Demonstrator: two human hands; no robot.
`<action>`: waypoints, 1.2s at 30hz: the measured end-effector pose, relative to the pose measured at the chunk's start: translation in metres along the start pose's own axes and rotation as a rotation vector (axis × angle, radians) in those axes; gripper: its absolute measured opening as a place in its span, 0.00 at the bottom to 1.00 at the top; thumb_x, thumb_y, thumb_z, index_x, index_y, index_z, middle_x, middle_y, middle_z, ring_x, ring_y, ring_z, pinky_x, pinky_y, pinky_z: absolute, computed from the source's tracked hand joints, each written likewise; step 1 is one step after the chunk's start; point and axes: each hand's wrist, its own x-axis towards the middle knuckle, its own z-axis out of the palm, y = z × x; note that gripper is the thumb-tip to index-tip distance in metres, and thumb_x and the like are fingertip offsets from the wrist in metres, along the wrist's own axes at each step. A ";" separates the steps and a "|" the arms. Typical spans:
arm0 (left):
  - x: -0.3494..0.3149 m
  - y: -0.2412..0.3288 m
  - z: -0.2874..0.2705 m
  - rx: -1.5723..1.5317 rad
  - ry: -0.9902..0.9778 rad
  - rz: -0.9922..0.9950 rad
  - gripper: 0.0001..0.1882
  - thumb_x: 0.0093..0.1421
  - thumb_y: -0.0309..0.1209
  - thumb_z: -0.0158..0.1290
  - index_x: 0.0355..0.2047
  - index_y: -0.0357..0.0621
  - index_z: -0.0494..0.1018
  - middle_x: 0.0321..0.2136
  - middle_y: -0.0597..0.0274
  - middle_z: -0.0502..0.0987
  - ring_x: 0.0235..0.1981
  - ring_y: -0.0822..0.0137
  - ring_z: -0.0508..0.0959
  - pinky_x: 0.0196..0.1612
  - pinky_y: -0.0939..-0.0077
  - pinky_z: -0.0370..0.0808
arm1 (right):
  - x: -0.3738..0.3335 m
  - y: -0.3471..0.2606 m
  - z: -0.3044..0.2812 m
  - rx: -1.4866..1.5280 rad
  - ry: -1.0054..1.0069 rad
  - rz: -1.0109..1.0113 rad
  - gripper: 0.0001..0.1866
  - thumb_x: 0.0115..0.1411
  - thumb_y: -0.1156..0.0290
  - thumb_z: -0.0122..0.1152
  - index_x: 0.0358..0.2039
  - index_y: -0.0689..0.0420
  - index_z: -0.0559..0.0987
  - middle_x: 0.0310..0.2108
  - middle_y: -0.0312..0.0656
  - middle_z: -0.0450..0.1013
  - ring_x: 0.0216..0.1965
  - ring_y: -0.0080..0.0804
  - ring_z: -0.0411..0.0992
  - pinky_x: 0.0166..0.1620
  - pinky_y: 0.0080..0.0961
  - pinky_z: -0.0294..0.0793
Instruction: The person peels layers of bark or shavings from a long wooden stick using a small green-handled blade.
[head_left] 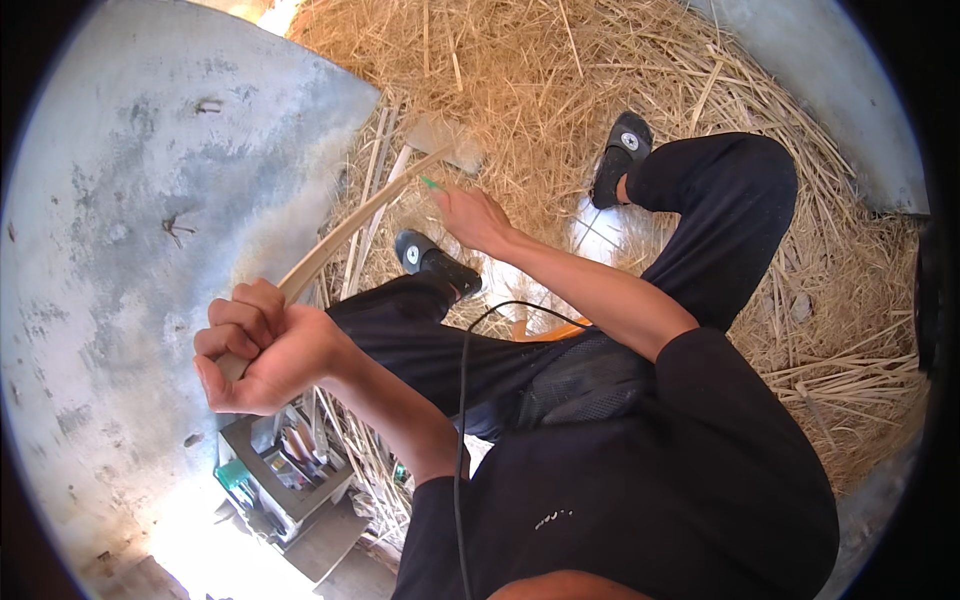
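My left hand (265, 345) is closed in a fist around the near end of a long, flat, pale bamboo strip (345, 230). The strip slants away to the upper right, in front of my legs, and seems to be split into layers. Close to its far end is my right hand (472, 216), fingers closed on a small green thing (429, 183). Most of that green thing is hidden in the fingers, so its kind does not show. Whether it touches the strip I cannot tell.
Straw-like shavings (520, 80) and thin strips cover the floor around my shoes (622, 150). A weathered grey wall (150, 200) rises on the left. Below my left forearm stands a box (300, 495) of small items. A black cable (463, 420) hangs across my lap.
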 end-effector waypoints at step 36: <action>-0.013 0.002 0.018 0.046 0.325 0.077 0.19 0.52 0.40 0.42 0.12 0.54 0.46 0.12 0.71 0.45 0.12 0.76 0.44 0.17 0.81 0.38 | 0.009 -0.019 -0.007 0.002 -0.138 0.042 0.26 0.66 0.52 0.35 0.37 0.63 0.75 0.20 0.60 0.71 0.28 0.62 0.72 0.36 0.49 0.70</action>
